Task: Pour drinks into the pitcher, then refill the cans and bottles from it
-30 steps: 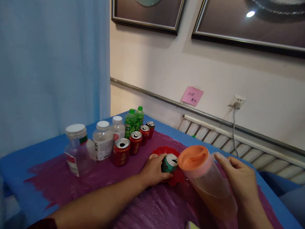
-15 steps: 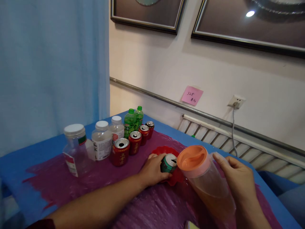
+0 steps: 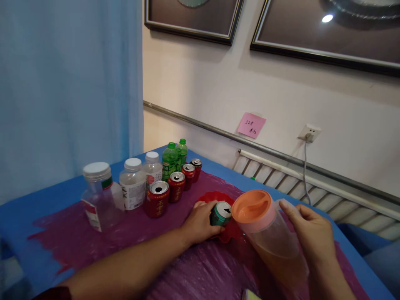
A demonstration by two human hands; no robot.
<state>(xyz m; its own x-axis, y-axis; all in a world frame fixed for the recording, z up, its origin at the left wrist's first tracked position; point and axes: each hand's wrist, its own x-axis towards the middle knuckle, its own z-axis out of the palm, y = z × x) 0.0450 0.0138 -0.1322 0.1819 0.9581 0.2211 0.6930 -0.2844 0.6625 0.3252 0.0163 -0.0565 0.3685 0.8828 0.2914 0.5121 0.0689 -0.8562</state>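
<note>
My left hand [image 3: 200,223] is wrapped round a green can [image 3: 221,213] with a silver top, tilted over a red scalloped dish [image 3: 229,233]. By its handle, my right hand [image 3: 312,233] holds a clear pitcher [image 3: 278,250] with an orange lid [image 3: 252,206]. The pitcher leans left, its lid close to the can's opening, and brownish liquid shows in its lower part. No stream between the two can be made out.
Red cans [image 3: 156,202] stand in a row on the purple sheet [image 3: 125,233], beside clear jars [image 3: 133,185] with white lids and green bottles [image 3: 170,160]. Behind the blue table [image 3: 218,162] are a radiator [image 3: 281,183] and a wall socket [image 3: 309,132].
</note>
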